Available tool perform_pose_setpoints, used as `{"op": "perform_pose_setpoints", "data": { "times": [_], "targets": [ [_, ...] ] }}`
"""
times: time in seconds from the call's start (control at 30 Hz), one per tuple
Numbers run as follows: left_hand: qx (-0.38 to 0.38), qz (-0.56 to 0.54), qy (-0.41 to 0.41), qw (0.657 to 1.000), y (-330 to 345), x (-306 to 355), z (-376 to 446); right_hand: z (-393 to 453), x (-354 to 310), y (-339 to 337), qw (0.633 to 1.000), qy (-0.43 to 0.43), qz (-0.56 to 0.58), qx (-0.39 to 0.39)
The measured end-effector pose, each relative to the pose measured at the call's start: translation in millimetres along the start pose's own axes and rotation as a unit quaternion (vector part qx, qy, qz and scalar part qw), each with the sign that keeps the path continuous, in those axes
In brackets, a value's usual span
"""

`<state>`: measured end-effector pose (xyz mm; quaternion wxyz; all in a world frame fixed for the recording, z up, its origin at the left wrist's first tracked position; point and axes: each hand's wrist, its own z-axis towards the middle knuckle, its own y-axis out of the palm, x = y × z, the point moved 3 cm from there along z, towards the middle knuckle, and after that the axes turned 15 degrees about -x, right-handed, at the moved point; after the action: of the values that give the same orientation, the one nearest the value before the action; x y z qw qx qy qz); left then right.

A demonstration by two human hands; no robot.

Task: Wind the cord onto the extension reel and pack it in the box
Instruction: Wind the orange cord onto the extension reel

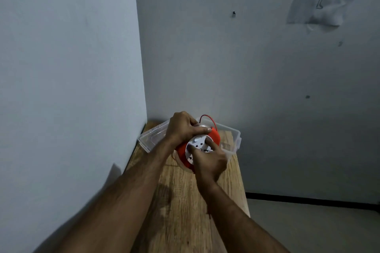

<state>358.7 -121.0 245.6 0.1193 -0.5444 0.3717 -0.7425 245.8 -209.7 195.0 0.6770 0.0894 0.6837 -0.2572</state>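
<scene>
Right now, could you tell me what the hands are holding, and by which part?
Both hold the extension reel: the left hand grips its upper rim, and the right hand holds its white socket face.

One head-worn view — wide-angle, looking forward and down from above, near both forearms — faces a wall corner [141,68], with the tabletop [185,211] beneath and beyond each grip.

No text, label, brand, number or sign can be read anywhere: the white face of the extension reel [198,148] shows only dark socket slots and a round button, with any print there too small and blurred to make out.
</scene>
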Motion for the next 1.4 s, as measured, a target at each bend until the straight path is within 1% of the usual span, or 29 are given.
{"op": "perform_pose_setpoints", "data": {
  "times": [0.03,0.07,0.13,0.2,0.23,0.27,0.3,0.37,0.43,0.47,0.5,0.53,0.57,0.6,0.63,0.67,0.7,0.73,0.8,0.87,0.97,1.07,1.13,1.17,1.2,1.3,1.37,1.4],
  "targets": [
    [0.002,0.005,0.0,1.0,3,-2,1,-1,1,2,0.996,0.066,0.058,0.018],
    [0.0,0.008,-0.001,1.0,5,-3,0,-2,3,6,0.983,0.134,0.124,0.036],
    [-0.006,0.014,0.008,1.0,9,-3,-3,-5,2,13,0.933,0.239,0.262,0.062],
    [-0.014,0.017,0.015,1.0,10,-4,-4,-6,-3,15,0.889,0.279,0.356,0.072],
    [-0.017,0.018,0.013,1.0,8,-4,-4,-5,-4,15,0.881,0.28,0.376,0.063],
    [-0.021,0.018,0.007,1.0,5,-6,-4,-2,-4,16,0.887,0.272,0.371,0.043],
    [-0.025,0.018,0.001,1.0,3,-7,-3,-1,-3,15,0.903,0.256,0.346,0.018],
    [-0.022,0.008,-0.014,1.0,-2,-11,-2,-2,1,11,0.95,0.204,0.237,-0.019],
    [-0.013,-0.002,-0.023,1.0,-5,-14,-2,-5,4,1,0.989,0.104,0.104,-0.02],
    [-0.017,-0.003,-0.024,1.0,-6,-14,-3,-7,2,-6,0.998,0.033,0.042,-0.02],
    [-0.025,-0.001,-0.024,0.999,-7,-14,-3,-8,1,-12,0.997,-0.059,-0.029,-0.031],
    [-0.034,0.001,-0.024,0.999,-9,-15,-3,-8,-1,-16,0.976,-0.173,-0.124,-0.055],
    [-0.041,0.003,-0.024,0.999,-10,-15,-4,-8,-3,-19,0.925,-0.288,-0.231,-0.09],
    [-0.047,0.005,-0.024,0.999,-11,-15,-4,-7,-3,-20,0.846,-0.393,-0.337,-0.131],
    [-0.053,0.009,-0.024,0.998,-11,-14,-4,-6,-2,-20,0.752,-0.473,-0.427,-0.17],
    [-0.062,0.012,-0.025,0.998,-10,-13,-4,-4,-1,-21,0.67,-0.518,-0.488,-0.21],
    [-0.072,0.014,-0.024,0.997,-10,-12,-3,-2,-3,-22,0.609,-0.541,-0.526,-0.244],
    [-0.082,0.014,-0.024,0.996,-10,-11,-3,1,-5,-23,0.57,-0.549,-0.552,-0.263],
    [-0.098,0.017,-0.024,0.995,-11,-8,-3,10,-10,-26,0.511,-0.559,-0.599,-0.261],
    [-0.11,0.007,-0.025,0.994,-11,-8,-2,18,-12,-29,0.468,-0.567,-0.632,-0.246],
    [-0.114,0.004,-0.017,0.993,-10,-9,-2,24,-13,-29,0.42,-0.579,-0.655,-0.241],
    [-0.107,0.017,-0.014,0.994,-8,-11,-1,28,-10,-25,0.368,-0.57,-0.692,-0.245],
    [-0.105,0.014,-0.015,0.994,-7,-13,-2,31,-7,-21,0.323,-0.563,-0.723,-0.236],
    [-0.105,0.009,-0.016,0.994,-6,-14,-2,32,-5,-19,0.307,-0.554,-0.738,-0.233],
    [-0.106,0.008,-0.017,0.994,-6,-13,-3,34,-5,-18,0.298,-0.547,-0.747,-0.232],
    [-0.109,0.022,-0.014,0.994,-7,-9,-2,32,-11,-15,0.29,-0.557,-0.744,-0.228],
    [-0.106,0.034,-0.012,0.994,-8,-7,-1,27,-17,-15,0.299,-0.583,-0.724,-0.214],
    [-0.104,0.035,-0.013,0.994,-9,-8,-1,26,-19,-14,0.318,-0.593,-0.711,-0.205]
  ]
}}
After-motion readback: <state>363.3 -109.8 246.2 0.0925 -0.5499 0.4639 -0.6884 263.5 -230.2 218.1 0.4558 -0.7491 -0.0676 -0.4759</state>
